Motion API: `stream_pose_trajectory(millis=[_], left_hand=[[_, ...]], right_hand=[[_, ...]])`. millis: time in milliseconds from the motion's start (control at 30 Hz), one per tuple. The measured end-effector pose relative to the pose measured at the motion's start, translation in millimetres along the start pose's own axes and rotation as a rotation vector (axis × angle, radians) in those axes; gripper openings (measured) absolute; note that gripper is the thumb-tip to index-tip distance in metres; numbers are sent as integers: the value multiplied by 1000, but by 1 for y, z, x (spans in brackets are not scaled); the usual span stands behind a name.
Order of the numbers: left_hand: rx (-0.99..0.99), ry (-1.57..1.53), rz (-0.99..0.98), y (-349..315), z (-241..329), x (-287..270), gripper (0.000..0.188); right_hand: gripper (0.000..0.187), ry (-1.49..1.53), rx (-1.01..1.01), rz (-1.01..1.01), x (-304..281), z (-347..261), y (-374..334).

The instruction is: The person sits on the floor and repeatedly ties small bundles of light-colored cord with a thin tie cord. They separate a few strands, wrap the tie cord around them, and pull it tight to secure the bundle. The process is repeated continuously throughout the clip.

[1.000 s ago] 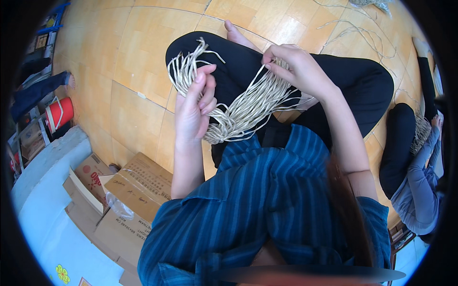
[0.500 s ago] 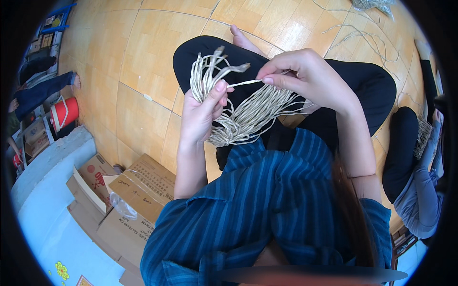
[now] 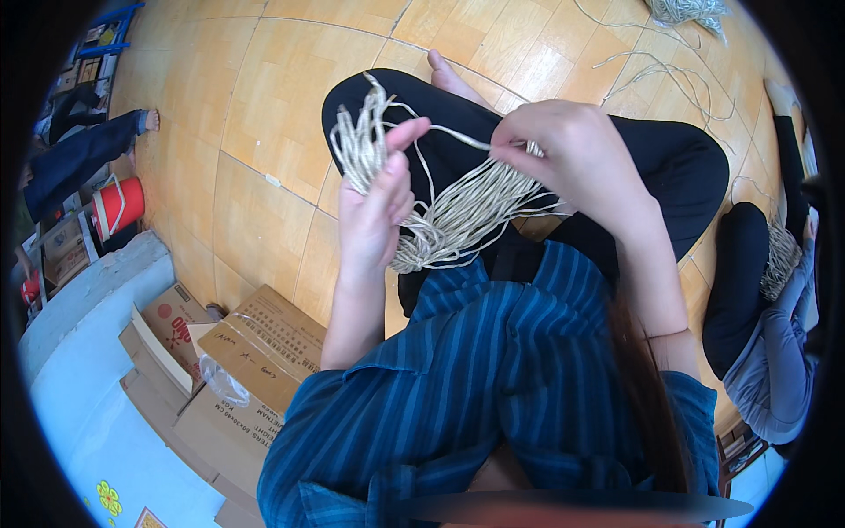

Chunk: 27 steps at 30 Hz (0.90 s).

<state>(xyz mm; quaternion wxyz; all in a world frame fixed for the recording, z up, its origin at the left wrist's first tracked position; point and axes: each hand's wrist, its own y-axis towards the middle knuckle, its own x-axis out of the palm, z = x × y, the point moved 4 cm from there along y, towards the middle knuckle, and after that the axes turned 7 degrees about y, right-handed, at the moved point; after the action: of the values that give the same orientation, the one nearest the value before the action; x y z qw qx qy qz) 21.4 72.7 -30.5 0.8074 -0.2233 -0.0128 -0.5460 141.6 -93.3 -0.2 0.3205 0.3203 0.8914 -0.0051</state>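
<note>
My left hand [image 3: 377, 211] is closed around the upper part of a bundle of pale beige twisted cord, with its index finger lifted off toward the right. A looped tuft [image 3: 357, 148] of the bundle sticks up above that fist. The rest of the bundle, a thick hank of cord [image 3: 480, 207], hangs across my lap and partly under my right hand. One single strand [image 3: 456, 134] runs from near the left index finger to my right hand [image 3: 572, 163]. Thumb and fingers of the right hand pinch it. Both hands are over my crossed legs in black trousers.
Cardboard boxes [image 3: 264, 339] stand at the lower left, beside a pale blue wall [image 3: 79, 370]. A red bucket [image 3: 121, 209] and another person's leg [image 3: 84, 172] are farther left. Loose strands [image 3: 682, 75] lie on the tiled floor. At the right sits another person [image 3: 775, 343] with a cord bundle [image 3: 782, 261].
My left index finger has lifted, and the tuft has turned so its thick ends no longer point right. The strand between the hands now curves more loosely. My right hand has shifted slightly right.
</note>
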Motion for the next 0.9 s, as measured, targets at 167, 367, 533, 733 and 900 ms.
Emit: stream_pose_trajectory(millis=[167, 367, 533, 733, 900], left_hand=[[-107, 317, -193, -2, -9, 17, 29], [-277, 22, -191, 1, -17, 15, 19], [-267, -31, -196, 1, -19, 20, 19], [-187, -40, -92, 3, -17, 17, 18], [-155, 54, -108, -3, -20, 3, 12]], right_hand=[[13, 128, -19, -125, 17, -7, 6], [20, 814, 259, -365, 37, 8, 1], [22, 1314, 579, -534, 57, 12, -18], [17, 1761, 642, -399, 75, 5, -30], [14, 1853, 783, -296, 98, -1, -42]])
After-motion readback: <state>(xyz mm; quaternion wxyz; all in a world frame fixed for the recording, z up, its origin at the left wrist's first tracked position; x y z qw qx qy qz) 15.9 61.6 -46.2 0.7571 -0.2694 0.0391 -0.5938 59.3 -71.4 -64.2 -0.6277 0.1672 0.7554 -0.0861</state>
